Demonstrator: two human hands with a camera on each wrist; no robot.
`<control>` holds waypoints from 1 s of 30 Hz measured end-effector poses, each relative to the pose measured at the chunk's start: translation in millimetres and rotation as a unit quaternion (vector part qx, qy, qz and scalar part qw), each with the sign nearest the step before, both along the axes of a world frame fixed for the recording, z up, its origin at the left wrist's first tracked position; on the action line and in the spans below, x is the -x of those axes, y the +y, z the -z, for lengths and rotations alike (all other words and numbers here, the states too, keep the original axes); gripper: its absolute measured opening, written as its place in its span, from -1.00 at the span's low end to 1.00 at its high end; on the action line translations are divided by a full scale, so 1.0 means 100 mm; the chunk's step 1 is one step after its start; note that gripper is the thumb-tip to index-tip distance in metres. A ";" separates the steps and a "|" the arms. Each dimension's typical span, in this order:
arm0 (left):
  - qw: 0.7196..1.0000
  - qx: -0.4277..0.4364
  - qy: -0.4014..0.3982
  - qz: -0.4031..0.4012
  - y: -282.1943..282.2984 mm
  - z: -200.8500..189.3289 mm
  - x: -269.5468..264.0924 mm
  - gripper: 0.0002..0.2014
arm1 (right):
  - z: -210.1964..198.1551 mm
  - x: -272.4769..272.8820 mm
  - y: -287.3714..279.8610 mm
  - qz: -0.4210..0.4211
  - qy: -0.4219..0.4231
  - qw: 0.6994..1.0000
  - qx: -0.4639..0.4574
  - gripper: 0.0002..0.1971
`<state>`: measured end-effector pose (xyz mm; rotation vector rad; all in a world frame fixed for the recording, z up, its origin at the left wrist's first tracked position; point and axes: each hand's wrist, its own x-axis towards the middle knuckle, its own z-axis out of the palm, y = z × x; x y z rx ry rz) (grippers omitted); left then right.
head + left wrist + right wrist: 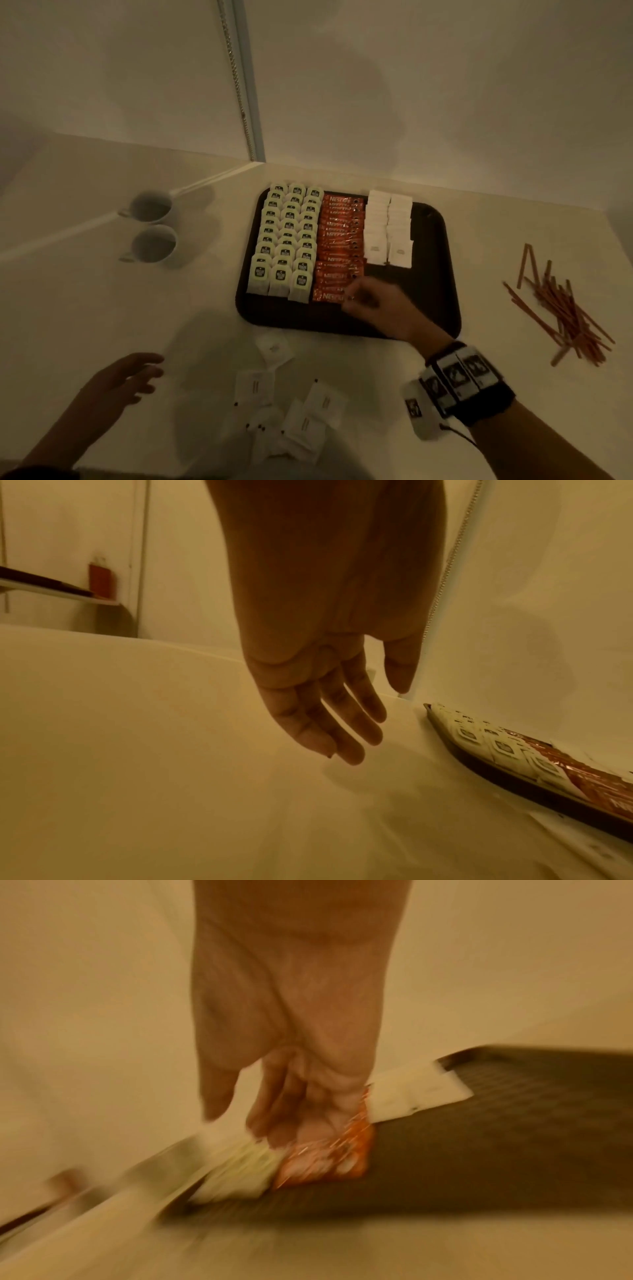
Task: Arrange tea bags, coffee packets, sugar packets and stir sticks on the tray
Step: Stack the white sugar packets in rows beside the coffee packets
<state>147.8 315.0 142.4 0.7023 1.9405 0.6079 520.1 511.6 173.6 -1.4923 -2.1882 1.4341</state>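
Observation:
A dark tray (428, 274) holds three columns of tea bags (287, 240) on its left, one column of orange coffee packets (339, 233) in the middle and two columns of white sugar packets (387, 229) to their right. My right hand (351, 299) hovers low over the tray's near side, its fingertips at the nearest coffee packet (325, 1167); the thumb stands apart and nothing is pinched. The right wrist view is blurred. My left hand (147, 377) hangs open above the table, left of several loose sugar packets (301, 421). Stir sticks (565, 308) lie piled on the table, right of the tray.
Two white cups (152, 207) (156, 244) stand on the table left of the tray. Walls meet in a corner just behind the tray. The tray's right strip (496, 1123) is bare. A shelf with a red object (101, 581) shows far left in the left wrist view.

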 end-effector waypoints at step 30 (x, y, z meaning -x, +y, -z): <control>0.998 -0.031 -0.049 -0.008 -0.90 0.21 0.19 -0.82 | 0.61 0.57 -1.56 -0.102 -0.252 0.959 -0.080 -0.39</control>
